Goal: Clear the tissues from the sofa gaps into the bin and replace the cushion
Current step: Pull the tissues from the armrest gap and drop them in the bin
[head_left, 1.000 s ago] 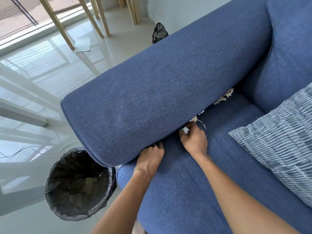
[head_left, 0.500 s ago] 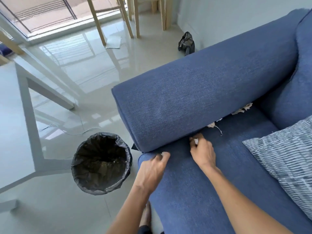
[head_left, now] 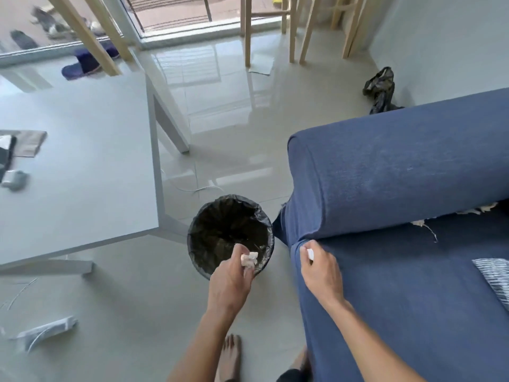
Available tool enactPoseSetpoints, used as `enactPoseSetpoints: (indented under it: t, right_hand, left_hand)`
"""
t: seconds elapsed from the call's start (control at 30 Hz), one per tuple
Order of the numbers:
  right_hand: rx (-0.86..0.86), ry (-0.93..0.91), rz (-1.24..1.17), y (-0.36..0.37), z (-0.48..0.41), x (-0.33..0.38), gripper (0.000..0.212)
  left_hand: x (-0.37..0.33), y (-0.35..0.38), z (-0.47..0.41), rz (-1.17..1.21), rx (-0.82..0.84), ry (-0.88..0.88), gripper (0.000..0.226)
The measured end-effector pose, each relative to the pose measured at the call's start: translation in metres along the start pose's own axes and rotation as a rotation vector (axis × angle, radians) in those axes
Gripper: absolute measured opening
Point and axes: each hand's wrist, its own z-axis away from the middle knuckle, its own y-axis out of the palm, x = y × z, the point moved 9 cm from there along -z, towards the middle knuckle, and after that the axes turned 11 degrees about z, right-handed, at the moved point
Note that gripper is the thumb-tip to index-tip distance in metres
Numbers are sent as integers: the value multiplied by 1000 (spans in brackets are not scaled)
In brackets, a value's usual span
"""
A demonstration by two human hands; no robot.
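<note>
Pinching a tissue (head_left: 249, 260), left hand (head_left: 230, 281) hung over bin (head_left: 198, 224) | right hand (head_left: 321, 272) gripped second tissue (head_left: 310, 254) on sofa (head_left: 413, 312) | more tissues (head_left: 424, 226) stayed in gap

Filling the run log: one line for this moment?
left hand: tissue over bin | right hand: tissue scrap | gap tissues remain

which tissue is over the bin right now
The crumpled tissue in the left hand; the right hand holds its tissue over the sofa.
</note>
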Motion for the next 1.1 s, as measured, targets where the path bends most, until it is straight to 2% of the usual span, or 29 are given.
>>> enactPoseSetpoints:
  t: [0.27, 0.5, 0.7, 0.8, 0.97, 1.1]
  right_hand:
    - [50, -20, -1, 44, 7, 63, 17]
    - [82, -24, -5, 63, 1, 89, 11]
    - [70, -23, 19, 81, -2, 93, 8]
    - [64, -28, 25, 87, -3, 95, 10]
    - [119, -24, 70, 99, -8, 100, 19]
    - [193, -8, 87, 110, -18, 106, 21]
  left_hand:
    - [107, -46, 10, 267, -209, -352, 21]
    - [122, -44, -17, 465, -193, -430, 18]
    - [127, -23, -39, 594, -51, -416, 28]
    - [129, -20, -39, 590, 4, -441, 32]
    - [140, -21, -39, 424, 58, -409, 32]
    - [131, -28, -42, 102, 149, -256, 37]
